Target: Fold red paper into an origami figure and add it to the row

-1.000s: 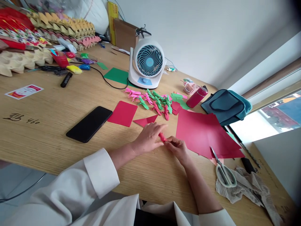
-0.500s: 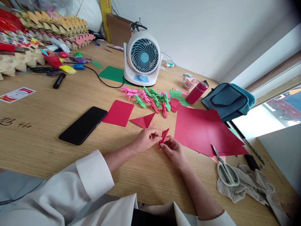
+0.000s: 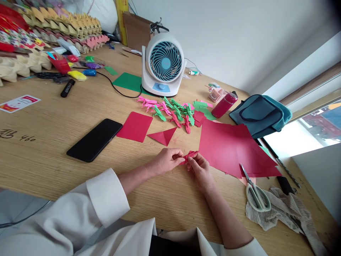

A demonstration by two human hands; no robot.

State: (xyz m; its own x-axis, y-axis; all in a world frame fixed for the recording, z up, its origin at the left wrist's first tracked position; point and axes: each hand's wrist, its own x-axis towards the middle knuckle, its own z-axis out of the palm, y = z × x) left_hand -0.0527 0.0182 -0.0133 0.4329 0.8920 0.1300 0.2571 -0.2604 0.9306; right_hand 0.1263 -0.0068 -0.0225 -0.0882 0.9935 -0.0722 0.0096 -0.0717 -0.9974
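**Folded red paper piece (image 3: pixel 191 154) was pinched from both sides above the table (image 3: pixel 42 156)**

At the far left, a printed card (image 3: pixel 20 103) lay flat, with a black marker (image 3: pixel 67 88) beyond it. Next came a black phone (image 3: pixel 94 140), face up and set at a slant, its upper corner right by a red square sheet (image 3: pixel 135 127). A red paper triangle (image 3: pixel 163 136) lay just past that, and a white fan (image 3: pixel 165 64) stood behind.

The left hand (image 3: pixel 166 159) was nearly closed, thumb and forefinger pinching the near-left end of the folded red paper piece. A cluster of pink, green and red paper figures (image 3: pixel 179 112) spread out in front of the fan. The right hand (image 3: pixel 202 174), fingers curled, gripped the piece's other side between thumb and fingertips, partly hiding it.

Farther right, large red sheets (image 3: pixel 229 147) overlapped beside a red bottle (image 3: pixel 225 105). Scissors (image 3: pixel 257 197) rested with their blades on the sheets and their handles against a crumpled cloth (image 3: pixel 293 209); a teal bag (image 3: pixel 261 115) sat behind.
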